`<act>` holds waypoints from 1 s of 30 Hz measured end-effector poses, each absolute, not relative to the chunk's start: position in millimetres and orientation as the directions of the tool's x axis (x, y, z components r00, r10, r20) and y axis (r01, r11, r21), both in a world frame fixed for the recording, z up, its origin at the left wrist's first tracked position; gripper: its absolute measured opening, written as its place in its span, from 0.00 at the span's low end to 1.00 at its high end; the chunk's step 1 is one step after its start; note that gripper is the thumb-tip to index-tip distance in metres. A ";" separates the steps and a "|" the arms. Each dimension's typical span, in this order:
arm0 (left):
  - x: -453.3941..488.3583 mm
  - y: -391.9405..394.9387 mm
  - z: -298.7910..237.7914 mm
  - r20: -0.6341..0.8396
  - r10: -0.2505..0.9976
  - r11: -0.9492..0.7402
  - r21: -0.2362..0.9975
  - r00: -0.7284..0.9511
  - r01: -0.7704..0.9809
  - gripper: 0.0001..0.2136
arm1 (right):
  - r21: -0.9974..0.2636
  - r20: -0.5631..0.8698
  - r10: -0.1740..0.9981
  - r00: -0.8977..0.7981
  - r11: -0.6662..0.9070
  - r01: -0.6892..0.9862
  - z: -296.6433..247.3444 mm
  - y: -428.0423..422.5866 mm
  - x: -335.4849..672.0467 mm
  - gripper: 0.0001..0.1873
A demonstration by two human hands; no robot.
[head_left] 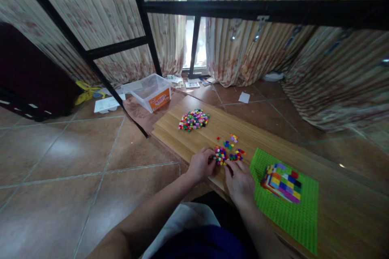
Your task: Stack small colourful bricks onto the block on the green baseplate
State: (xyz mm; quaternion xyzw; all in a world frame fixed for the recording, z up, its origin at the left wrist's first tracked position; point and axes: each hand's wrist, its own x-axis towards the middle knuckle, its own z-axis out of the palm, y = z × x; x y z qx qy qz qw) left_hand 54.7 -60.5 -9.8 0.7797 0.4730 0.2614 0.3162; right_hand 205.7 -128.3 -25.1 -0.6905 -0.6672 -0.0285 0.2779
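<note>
A small heap of colourful toy bricks (220,155) lies on the wooden tabletop between my two hands. My left hand (201,166) touches its left side with curled fingers; whether a brick is in them is hidden. At its near right edge, my right hand (240,181) has thumb and fingertips close together, and anything between them is too small to name. More loose bricks (238,155) lie just beyond my right fingers. Farther right, a block-shaped brick build (282,183) in many colours stands on a green baseplate (308,214).
A larger brick pile (194,120) is at the far left of the wooden table (170,123). Beyond it, a clear plastic bin (138,91) with an orange label stands on the floor. Black metal bars (258,8) cross above, in front of curtains.
</note>
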 end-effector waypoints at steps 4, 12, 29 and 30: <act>54.0 -59.4 -11.7 0.101 0.909 -0.339 0.742 0.404 0.578 0.06 | -0.376 0.378 0.911 0.163 -0.010 0.926 -23.4 -128.2 209.5 0.15; 48.4 -59.7 -16.5 0.147 0.895 -0.358 0.799 0.421 0.483 0.05 | -0.461 0.346 0.921 0.181 -0.001 0.887 -16.8 -149.7 196.7 0.15; 47.7 -61.6 -14.4 0.136 0.892 -0.377 0.751 0.431 0.542 0.22 | -0.307 0.414 0.905 0.102 0.033 0.951 -19.7 -185.3 185.9 0.14; 48.7 -62.1 -14.1 0.136 0.894 -0.377 0.743 0.427 0.553 0.22 | -0.269 0.408 0.908 0.100 0.015 0.963 -17.9 -183.0 187.5 0.15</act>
